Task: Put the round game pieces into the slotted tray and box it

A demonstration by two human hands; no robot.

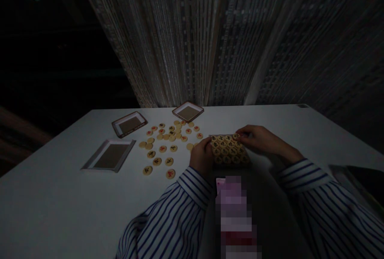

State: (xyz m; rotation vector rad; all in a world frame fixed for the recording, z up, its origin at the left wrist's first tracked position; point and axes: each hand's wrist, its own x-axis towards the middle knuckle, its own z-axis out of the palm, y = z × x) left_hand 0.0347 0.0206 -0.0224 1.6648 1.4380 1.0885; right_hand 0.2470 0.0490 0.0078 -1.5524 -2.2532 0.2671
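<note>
My left hand [201,157] is closed around the left side of a small box [231,167], which is tilted towards me. Rows of round wooden Chinese chess pieces [225,145] with dark characters fill the box. At its far right corner my right hand [257,138] pinches a single Chinese chess piece [235,136] between thumb and fingers. Loose Chinese chess pieces [162,149], some marked red, some black and some blank side up, lie scattered to the left of the box. Shadow hides the box's lower side.
Three shallow trays or lids stand on the white table [54,195]: one at the left [108,156], one behind it [129,124], one at the back [188,112]. A lit, pixelated screen [234,207] is below my hands. A string curtain [192,43] hangs behind the table.
</note>
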